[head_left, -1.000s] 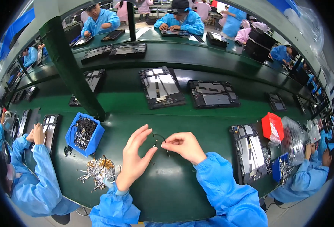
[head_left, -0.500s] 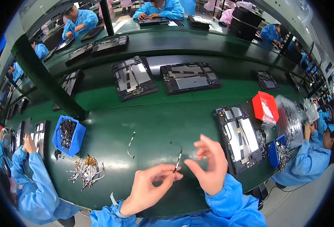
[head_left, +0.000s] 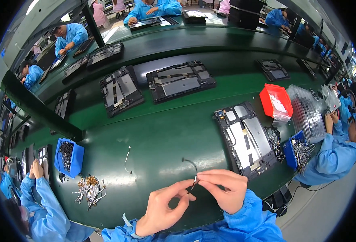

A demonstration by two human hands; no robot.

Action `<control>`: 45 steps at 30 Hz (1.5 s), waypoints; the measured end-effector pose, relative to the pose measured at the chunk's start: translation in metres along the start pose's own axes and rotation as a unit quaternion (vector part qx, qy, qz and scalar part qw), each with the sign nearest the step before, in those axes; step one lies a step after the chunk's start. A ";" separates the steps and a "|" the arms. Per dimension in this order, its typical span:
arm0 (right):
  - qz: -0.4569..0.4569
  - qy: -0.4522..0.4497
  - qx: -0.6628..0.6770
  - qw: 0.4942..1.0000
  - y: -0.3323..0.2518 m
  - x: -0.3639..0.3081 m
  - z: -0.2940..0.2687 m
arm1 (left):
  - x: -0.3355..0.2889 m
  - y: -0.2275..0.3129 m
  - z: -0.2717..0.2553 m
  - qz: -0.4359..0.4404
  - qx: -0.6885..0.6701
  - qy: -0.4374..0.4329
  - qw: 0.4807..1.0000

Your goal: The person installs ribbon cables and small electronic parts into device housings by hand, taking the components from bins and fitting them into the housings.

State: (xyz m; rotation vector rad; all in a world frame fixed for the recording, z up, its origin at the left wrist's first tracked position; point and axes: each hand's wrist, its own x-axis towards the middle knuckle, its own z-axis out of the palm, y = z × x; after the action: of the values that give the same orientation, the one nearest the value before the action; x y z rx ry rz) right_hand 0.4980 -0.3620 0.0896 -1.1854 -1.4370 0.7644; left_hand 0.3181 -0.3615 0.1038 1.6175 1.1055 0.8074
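Observation:
A short thin black cable (head_left: 196,167) with a pale band stands up between my two hands, its free end curling away to the left. My left hand (head_left: 163,209) pinches its lower end between thumb and fingertips. The fingertips of my right hand (head_left: 225,189) are closed on it near the pale band, just above the left fingers. A similar short cable (head_left: 127,159), pale with dark ends, lies alone on the green bench further left. To the right of my hands lies an opened tablet-like device (head_left: 248,139) with its inner parts showing.
At left stand a blue bin (head_left: 76,161) of black parts and a pile of pale cables (head_left: 90,191). At right are a red bin (head_left: 281,97), a blue bin (head_left: 293,155) and clear plastic trays (head_left: 305,109). More opened devices (head_left: 182,80) lie beyond; co-workers sit on both sides.
My right hand has moved in from open beside the cable and closed its fingertips on it. The view has shifted, so the bench things appear displaced. My left hand keeps its pinch.

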 end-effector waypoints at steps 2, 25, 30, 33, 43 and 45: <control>-0.027 -0.034 -0.014 0.999 0.002 -0.001 -0.001 | 0.000 -0.004 0.004 0.022 0.020 -0.001 1.000; 0.095 0.151 -0.684 0.707 0.156 0.168 -0.246 | 0.189 -0.090 -0.058 0.067 0.072 0.291 0.952; -0.152 0.028 -0.356 0.922 0.160 0.228 -0.124 | 0.235 -0.141 -0.096 0.064 -0.087 0.266 0.958; 0.035 -0.143 -0.216 0.965 0.187 0.270 -0.049 | 0.256 -0.140 -0.092 0.069 -0.138 0.213 0.965; 0.079 -0.309 0.046 0.947 0.235 0.306 -0.030 | 0.136 -0.033 0.017 0.034 -0.203 0.072 0.976; 0.004 -0.411 0.002 0.912 0.212 0.293 -0.019 | 0.089 -0.047 0.043 -0.024 -0.274 -0.002 0.961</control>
State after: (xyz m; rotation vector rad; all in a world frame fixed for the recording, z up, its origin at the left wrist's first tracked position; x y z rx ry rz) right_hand 0.5903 -0.0248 -0.0058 -0.8855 -2.1000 1.3702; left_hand 0.3757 -0.2882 0.0458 1.1201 0.8166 0.9742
